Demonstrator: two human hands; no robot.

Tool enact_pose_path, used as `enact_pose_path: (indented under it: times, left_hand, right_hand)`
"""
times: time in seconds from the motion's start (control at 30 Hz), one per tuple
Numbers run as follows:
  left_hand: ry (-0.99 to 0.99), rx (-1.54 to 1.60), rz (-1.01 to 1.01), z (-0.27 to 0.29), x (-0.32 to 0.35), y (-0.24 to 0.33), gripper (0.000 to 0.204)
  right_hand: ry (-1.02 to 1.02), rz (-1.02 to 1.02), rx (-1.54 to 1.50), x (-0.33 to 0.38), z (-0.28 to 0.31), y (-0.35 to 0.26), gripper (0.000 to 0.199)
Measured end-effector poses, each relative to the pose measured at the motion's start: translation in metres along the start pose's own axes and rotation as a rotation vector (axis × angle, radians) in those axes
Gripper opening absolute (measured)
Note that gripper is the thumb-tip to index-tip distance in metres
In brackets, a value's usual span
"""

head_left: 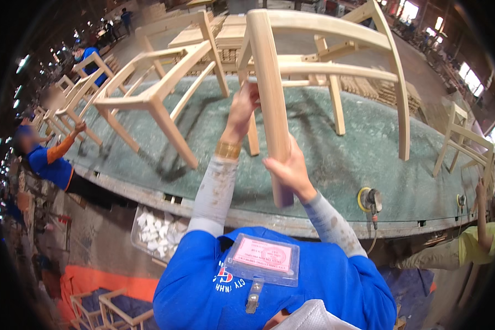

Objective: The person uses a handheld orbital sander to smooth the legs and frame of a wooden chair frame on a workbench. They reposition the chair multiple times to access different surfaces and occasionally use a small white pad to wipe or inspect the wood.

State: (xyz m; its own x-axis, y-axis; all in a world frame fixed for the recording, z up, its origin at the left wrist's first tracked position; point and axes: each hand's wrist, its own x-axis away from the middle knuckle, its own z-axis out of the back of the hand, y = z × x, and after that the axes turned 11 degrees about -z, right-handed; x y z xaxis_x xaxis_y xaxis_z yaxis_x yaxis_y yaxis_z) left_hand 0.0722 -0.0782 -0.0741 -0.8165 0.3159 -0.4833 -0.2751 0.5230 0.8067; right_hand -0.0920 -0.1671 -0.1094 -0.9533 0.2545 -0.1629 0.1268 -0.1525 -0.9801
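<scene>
An unpainted wooden chair frame (272, 88) stands tilted on the green-topped workbench (225, 187) in front of me. My right hand (291, 170) is wrapped round the lower part of its nearest upright, thumb across the front. On the other side of that upright, my left hand (243, 107) is raised close to the frame with its fingers curled. The upright partly covers those fingertips, so whatever they hold is hidden. Left of my hands, another bare wooden chair frame (157, 99) stands on the bench.
A round orbital sander (369, 199) lies on the bench to my right. White scraps fill a plastic bin (158, 234) below the bench edge. A co-worker in blue (47, 165) handles chairs at left; another in yellow-green (481, 242) is at right. Stacked wood (231, 33) lies beyond.
</scene>
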Motion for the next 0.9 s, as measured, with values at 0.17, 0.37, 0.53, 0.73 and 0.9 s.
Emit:
enact_pose_path:
  times: [0.17,0.37,0.53,0.73,0.9]
  left_hand:
    - [0.259,-0.693,0.045,0.165,-0.004,-0.093,0.066]
    - [0.080,-0.602,0.208,0.142,-0.021,-0.170,0.093]
    - [0.021,-0.199,0.323,0.116,-0.027,-0.179,0.058]
    - [0.088,-0.019,0.254,0.095,-0.001,-0.148,0.027]
    - [0.049,-0.160,0.075,0.065,0.015,-0.066,0.027]
  right_hand:
    - [-0.034,-0.054,0.010,0.043,0.000,-0.002,0.076]
    - [0.189,-0.100,0.230,0.093,0.014,0.008,0.072]
    - [0.340,-0.312,0.205,0.127,0.012,-0.015,0.063]
    - [0.711,-0.105,0.298,0.147,0.041,-0.017,0.050]
    - [0.690,-0.149,0.069,0.158,0.143,-0.035,0.034]
